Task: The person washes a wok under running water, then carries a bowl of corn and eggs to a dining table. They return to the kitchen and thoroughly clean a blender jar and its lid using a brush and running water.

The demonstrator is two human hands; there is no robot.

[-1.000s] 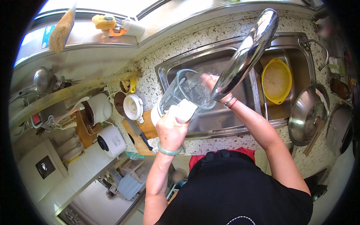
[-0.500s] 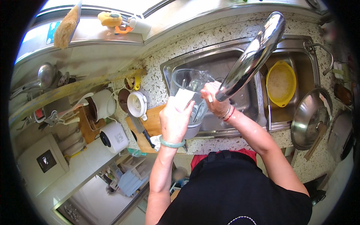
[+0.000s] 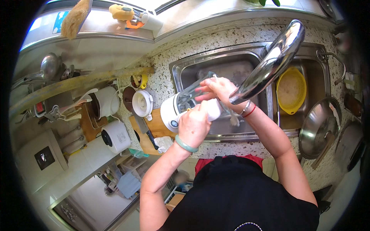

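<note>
Counter: speckled stone [image 3: 160,63], running around a two-basin steel sink [image 3: 235,137] under a window ledge.
Faucet: a thick, curved chrome spout [image 3: 269,61] reaching over the divider toward the left basin, its mouth just beside the right wrist.
Jug: a clear jug [image 3: 187,97] with a white base, held tilted above the left edge of the sink; the base points left over the counter, the open end right over the left basin.
Left hand: curled around the jug's white handle [image 3: 213,109]; the left hand [image 3: 194,124] wears a pale green bangle at the wrist.
Right hand: fingers spread and slightly bent at the jug's open end; whether the right hand [image 3: 223,90] is inside the rim or against the outer wall, I cannot tell.
Below the right wrist: a blurred, clear streak that looks like water.
Right basin: a yellow colander [image 3: 291,91].
Left of the jug: a round white lid [image 3: 142,103], and a wooden board [image 3: 157,122] with a knife [image 3: 151,139] and a crumpled white cloth [image 3: 164,144] near its front edge.
Right of the sink: a domed metal lid [image 3: 317,125] on the counter.
</note>
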